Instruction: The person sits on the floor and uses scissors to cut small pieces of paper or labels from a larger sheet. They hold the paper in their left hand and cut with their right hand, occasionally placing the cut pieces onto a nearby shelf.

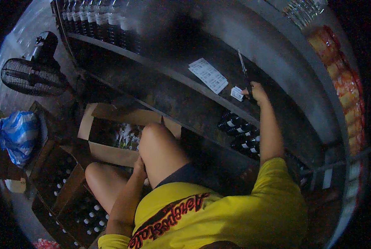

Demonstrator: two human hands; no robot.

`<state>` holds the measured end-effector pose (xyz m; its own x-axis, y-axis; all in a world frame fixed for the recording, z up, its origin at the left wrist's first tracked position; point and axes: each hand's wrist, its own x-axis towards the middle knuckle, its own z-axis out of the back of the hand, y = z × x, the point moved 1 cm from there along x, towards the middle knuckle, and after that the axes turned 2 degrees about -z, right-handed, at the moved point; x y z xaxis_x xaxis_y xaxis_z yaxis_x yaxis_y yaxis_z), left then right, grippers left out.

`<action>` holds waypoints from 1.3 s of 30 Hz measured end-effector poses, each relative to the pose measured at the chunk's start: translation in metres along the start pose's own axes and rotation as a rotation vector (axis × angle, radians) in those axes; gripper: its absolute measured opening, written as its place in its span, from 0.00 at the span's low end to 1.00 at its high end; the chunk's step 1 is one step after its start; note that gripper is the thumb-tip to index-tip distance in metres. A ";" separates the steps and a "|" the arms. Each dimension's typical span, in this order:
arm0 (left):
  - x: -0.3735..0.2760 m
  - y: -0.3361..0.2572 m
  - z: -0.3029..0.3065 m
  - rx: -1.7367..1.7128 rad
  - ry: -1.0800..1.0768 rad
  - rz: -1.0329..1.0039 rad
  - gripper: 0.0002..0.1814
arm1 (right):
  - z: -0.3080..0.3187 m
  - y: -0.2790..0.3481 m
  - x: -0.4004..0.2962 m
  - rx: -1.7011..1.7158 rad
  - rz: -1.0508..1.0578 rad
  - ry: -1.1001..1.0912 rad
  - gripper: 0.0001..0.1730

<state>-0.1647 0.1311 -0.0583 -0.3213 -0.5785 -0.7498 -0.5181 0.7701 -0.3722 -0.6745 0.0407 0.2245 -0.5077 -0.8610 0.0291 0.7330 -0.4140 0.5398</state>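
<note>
My right hand is over the dark shelf, around the black handle of what look like scissors. Their thin, bright blades point away from me. Beside the handle, my fingertips touch or nearly touch a small stack of printed paper labels. Larger printed label sheets lie overlapping just left of that stack. Down between my bent knees, my left hand rests against the inner side of my right leg. Its fingers are mostly hidden, and nothing shows in it.
Below the shelf lie dark bottles; more labelled bottles stand at upper left. An open cardboard box sits before my knees. At left are a black fan, a blue-and-white plastic bag and cartons of white-capped bottles.
</note>
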 end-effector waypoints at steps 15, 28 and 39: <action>-0.084 -0.071 -0.063 -0.158 0.018 0.052 0.29 | -0.077 0.148 -0.045 0.139 0.550 -0.100 0.11; -0.011 -0.047 -0.023 -0.360 0.077 0.332 0.32 | -0.187 0.276 -0.026 -0.002 0.844 -0.067 0.20; 0.119 -0.247 -0.030 1.811 -0.514 -0.658 0.18 | -0.183 0.293 -0.034 0.163 0.675 0.085 0.16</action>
<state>-0.0987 -0.1357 -0.0394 -0.0642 -0.9718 -0.2270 0.9252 0.0273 -0.3785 -0.3600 -0.1052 0.2280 0.0767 -0.9373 0.3399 0.7948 0.2633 0.5467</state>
